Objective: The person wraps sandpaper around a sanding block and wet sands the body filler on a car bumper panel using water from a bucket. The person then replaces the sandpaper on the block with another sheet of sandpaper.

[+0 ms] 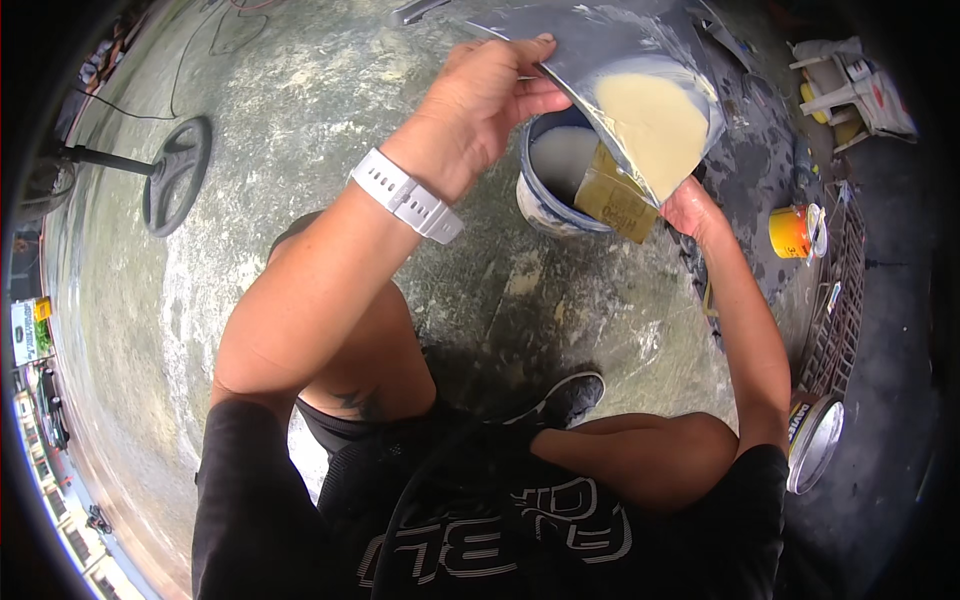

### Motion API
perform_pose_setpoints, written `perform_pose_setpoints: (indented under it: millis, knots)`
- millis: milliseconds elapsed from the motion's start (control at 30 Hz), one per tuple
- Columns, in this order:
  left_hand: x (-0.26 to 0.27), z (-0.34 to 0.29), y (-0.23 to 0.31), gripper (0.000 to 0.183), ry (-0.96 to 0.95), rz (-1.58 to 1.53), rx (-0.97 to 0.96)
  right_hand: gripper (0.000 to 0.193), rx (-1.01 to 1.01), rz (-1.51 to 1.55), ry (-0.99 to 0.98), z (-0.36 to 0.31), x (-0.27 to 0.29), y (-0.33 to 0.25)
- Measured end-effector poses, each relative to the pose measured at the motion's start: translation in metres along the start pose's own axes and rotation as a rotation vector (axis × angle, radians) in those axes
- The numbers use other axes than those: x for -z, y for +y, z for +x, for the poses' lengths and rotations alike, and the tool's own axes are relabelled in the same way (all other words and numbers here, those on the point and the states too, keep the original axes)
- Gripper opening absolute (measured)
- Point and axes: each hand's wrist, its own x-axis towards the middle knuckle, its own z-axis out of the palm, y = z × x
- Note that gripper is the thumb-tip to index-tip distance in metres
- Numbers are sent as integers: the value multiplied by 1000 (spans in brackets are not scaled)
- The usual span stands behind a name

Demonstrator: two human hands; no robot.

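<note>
A dark grey, curved panel (560,45) with a smooth cream patch (655,125) is tilted over a bucket. My left hand (490,90) grips its left edge, thumb on top and fingers underneath. At its lower corner, my right hand (690,208) holds the right edge, with some fingers hidden behind the panel. Below stands the bucket (545,212), containing whitish liquid (560,155). A yellow-brown sheet of sandpaper (612,195) lies across the bucket's near right rim, partly covered by the panel; whether anything else supports it I cannot tell.
Stained concrete floor (480,280) surrounds my feet. A steering wheel on a shaft (178,175) is at the left. To the right are a yellow-orange can (790,232), a metal grate (838,320), a paint tin (815,445) and a white plastic stool (835,95).
</note>
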Motion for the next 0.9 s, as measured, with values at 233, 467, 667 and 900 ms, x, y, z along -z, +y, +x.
perform_pose_setpoints:
  millis: [233,467,667,900]
  knots:
    - [-4,3,-4,20,-18,-25,6,48,32,-23,40,-2,12,-7]
    - [2,4,0,18,-27,-21,0,64,467,-46,437,-6,115,-69]
    - [2,4,-1,20,-41,2,37,80,397,183,718,0,156,-37]
    - [-5,4,-4,21,-55,-44,71,37,245,-270,716,16,116,115]
